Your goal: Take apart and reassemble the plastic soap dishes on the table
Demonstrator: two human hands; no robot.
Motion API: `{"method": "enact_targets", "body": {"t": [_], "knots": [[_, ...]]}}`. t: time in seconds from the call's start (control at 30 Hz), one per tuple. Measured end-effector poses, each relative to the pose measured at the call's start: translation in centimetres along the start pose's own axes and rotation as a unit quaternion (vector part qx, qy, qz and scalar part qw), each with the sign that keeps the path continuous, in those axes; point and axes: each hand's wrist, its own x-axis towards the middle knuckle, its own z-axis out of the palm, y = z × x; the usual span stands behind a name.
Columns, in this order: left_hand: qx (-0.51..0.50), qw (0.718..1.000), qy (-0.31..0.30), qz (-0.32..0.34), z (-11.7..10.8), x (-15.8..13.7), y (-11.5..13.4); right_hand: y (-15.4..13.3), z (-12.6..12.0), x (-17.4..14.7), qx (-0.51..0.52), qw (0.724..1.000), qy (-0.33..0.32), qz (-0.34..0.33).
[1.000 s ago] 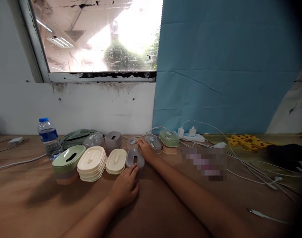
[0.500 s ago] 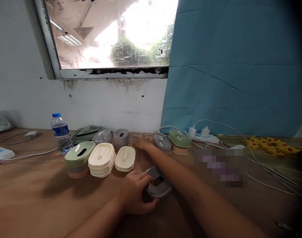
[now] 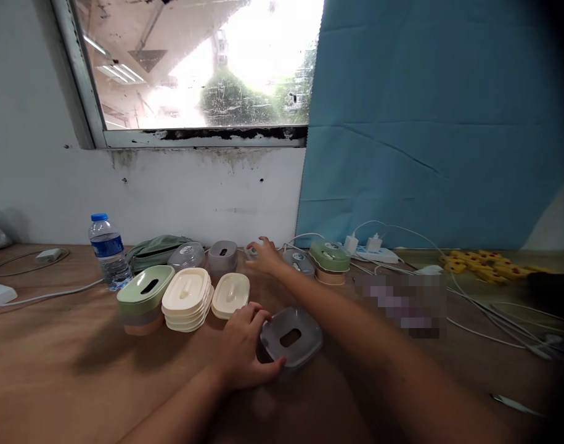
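My left hand (image 3: 245, 348) grips a translucent grey box cover with an oval slot (image 3: 304, 331) by its left side, fingers at the far corner and thumb on the near edge. My right hand (image 3: 264, 257) is stretched to the back of the table, fingers bent around a small clear piece (image 3: 251, 251), mostly hidden. Left of it stands a grey slotted cover (image 3: 223, 256); to its right is a closed grey box (image 3: 299, 262). Between the hands and the left stack lie cream lids (image 3: 230, 295), beside a taller pile of cream lids (image 3: 187, 293).
Green, grey and orange covers (image 3: 145, 296) are nested at left, near a water bottle (image 3: 108, 250). Behind are a clear-lidded box (image 3: 187, 256) and a green pouch (image 3: 159, 250). A green box (image 3: 330, 259), power strip (image 3: 378, 254), cables and yellow pieces (image 3: 485, 265) are at right.
My right hand has lifted its fingers and closed them around the small clear piece. The grey cover under my left hand has shifted slightly and its slotted face shows more fully.
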Motion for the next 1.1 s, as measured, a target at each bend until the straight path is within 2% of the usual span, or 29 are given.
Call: {"method": "enact_targets", "body": {"t": [0.13,0.23,0.3,0.37,0.43,0.57,0.67,0.8,0.87,0.97,1.03,1.1], "knots": [[0.016,0.999,-0.028,-0.022,1.3,-0.6,0.3,0.0,-4.2,-3.2,0.027,0.994,0.023,-0.100],[-0.009,0.996,-0.044,-0.072,2.2,-0.9,0.7,0.4,-6.5,-7.2,0.078,0.976,0.059,-0.194],[-0.042,0.992,-0.052,-0.103,2.5,-0.9,0.7,1.0,-7.3,-10.2,0.095,0.969,0.066,-0.216],[-0.079,0.988,-0.067,-0.112,2.4,-0.8,0.4,2.1,-7.7,-13.0,0.096,0.973,0.061,-0.202],[-0.116,0.983,-0.094,-0.103,2.2,-0.7,-0.1,3.8,-7.7,-15.5,0.089,0.982,0.052,-0.158],[-0.163,0.978,-0.119,-0.058,2.1,-0.5,-0.9,7.9,-7.0,-18.7,0.065,0.994,0.049,-0.070],[-0.141,0.985,-0.097,-0.021,2.0,-0.4,-1.0,10.1,-6.4,-19.9,0.060,0.998,0.029,-0.021],[-0.042,0.997,-0.056,0.029,1.3,-0.3,-1.2,11.2,-5.6,-20.1,0.053,0.998,0.023,-0.011],[0.028,0.999,-0.017,0.002,1.1,-0.1,-1.9,11.6,-5.4,-19.9,0.053,0.998,0.019,-0.015],[0.134,0.986,0.052,-0.089,1.3,0.0,-3.6,12.1,-5.5,-19.9,0.055,0.998,0.009,-0.033],[0.190,0.970,0.061,-0.136,1.5,0.2,-4.5,12.0,-5.9,-20.1,0.053,0.997,0.022,-0.047],[0.228,0.961,0.036,-0.155,1.4,0.4,-5.0,11.3,-6.3,-20.5,0.057,0.995,0.043,-0.075]]}}
